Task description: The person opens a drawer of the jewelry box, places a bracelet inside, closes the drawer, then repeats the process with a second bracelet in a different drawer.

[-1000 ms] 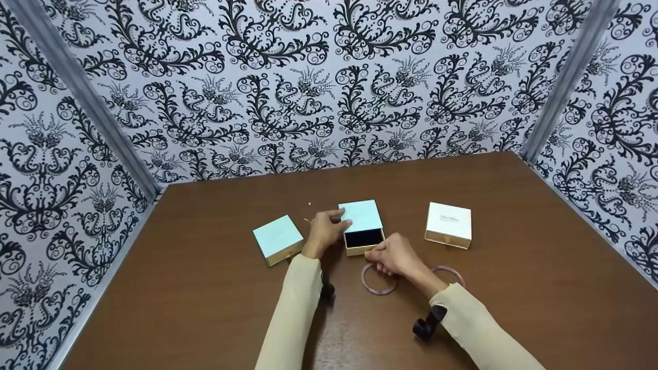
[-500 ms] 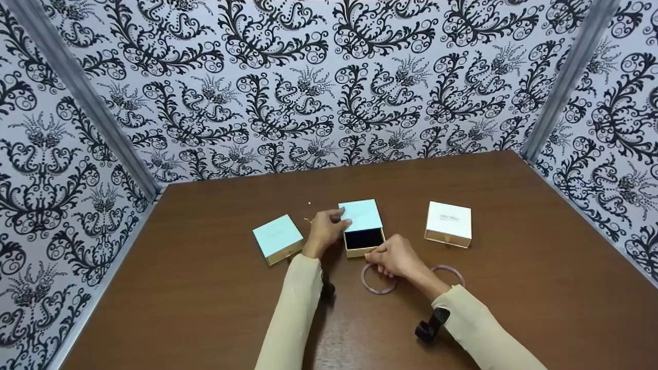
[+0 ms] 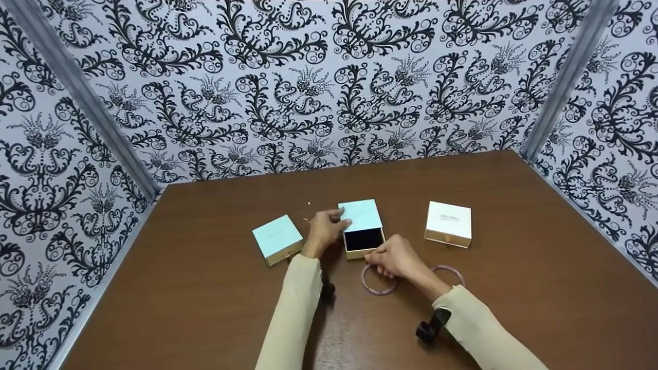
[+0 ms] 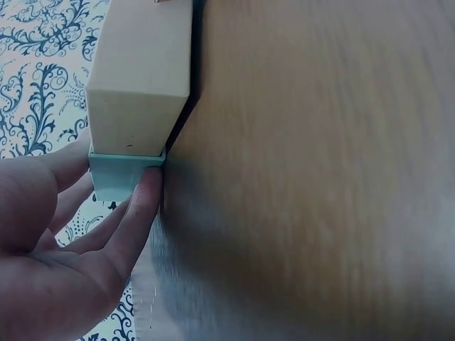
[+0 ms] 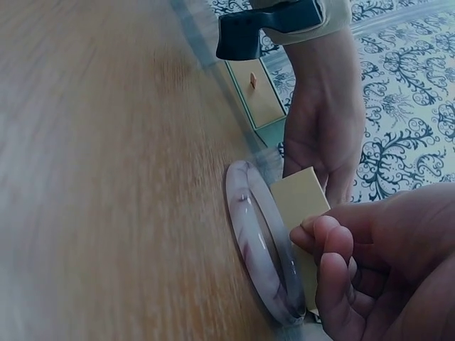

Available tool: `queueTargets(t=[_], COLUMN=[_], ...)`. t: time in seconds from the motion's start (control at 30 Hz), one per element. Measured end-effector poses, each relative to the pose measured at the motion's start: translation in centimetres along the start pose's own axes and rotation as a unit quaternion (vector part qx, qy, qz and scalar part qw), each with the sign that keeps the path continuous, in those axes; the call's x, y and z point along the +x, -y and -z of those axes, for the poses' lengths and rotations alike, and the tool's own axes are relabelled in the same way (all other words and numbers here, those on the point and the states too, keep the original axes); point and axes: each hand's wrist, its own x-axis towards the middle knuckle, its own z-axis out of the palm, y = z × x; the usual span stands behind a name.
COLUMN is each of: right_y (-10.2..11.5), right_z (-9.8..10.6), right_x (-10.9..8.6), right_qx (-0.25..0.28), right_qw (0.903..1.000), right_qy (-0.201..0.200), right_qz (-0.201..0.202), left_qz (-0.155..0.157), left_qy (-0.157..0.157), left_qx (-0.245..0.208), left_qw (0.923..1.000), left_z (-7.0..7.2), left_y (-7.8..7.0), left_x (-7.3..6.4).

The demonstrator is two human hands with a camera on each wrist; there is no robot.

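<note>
My left hand (image 3: 325,230) grips the turquoise sleeve (image 3: 361,213) of a small jewelry box in the head view. In the left wrist view, fingers lie along the sleeve (image 4: 117,177), from which the cream drawer (image 4: 138,60) juts out. The drawer's black inside (image 3: 364,239) shows from above. At the drawer's front (image 3: 355,254), my right hand (image 3: 397,254) pinches with thumb and forefinger; the pinched part is hidden by the fingertips. Just below those fingers lies a marbled pinkish bangle (image 5: 249,234), flat on the table and close to the drawer.
Another turquoise box (image 3: 277,237) sits left, a white box (image 3: 448,221) right, both with drawers pushed in. A second bangle (image 3: 455,271) lies partly behind the right forearm. A tiny gold piece (image 3: 309,203) lies beyond the left hand. Patterned walls (image 3: 329,103) enclose the brown table (image 3: 216,318).
The drawer has slid slightly out of its sleeve toward me, the right hand moving a little with it. The left hand has stayed in place on the sleeve.
</note>
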Motion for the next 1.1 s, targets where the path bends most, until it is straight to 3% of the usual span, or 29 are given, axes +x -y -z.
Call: queueTargets(t=[0.2, 0.47, 1.1], right_y=[0.2, 0.2, -0.8], right_z=[-0.1, 0.2, 1.4], right_x=[0.0, -0.3, -1.9], right_qx=[-0.002, -0.018, -0.078], right_qw=[1.0000, 0.9998, 0.9950], right_qy=[0.006, 0.003, -0.063], right_qz=[-0.005, -0.002, -0.006], left_qz=[0.004, -0.023, -0.016], left_qy=[0.003, -0.005, 0.001], left_qx=[-0.006, 0.014, 0.004], left_qw=[1.0000, 0.9996, 0.9999], left_z=[0.0, -0.1, 0.0], left_y=[0.1, 0.2, 0.0], left_x=[0.1, 0.0, -0.1])
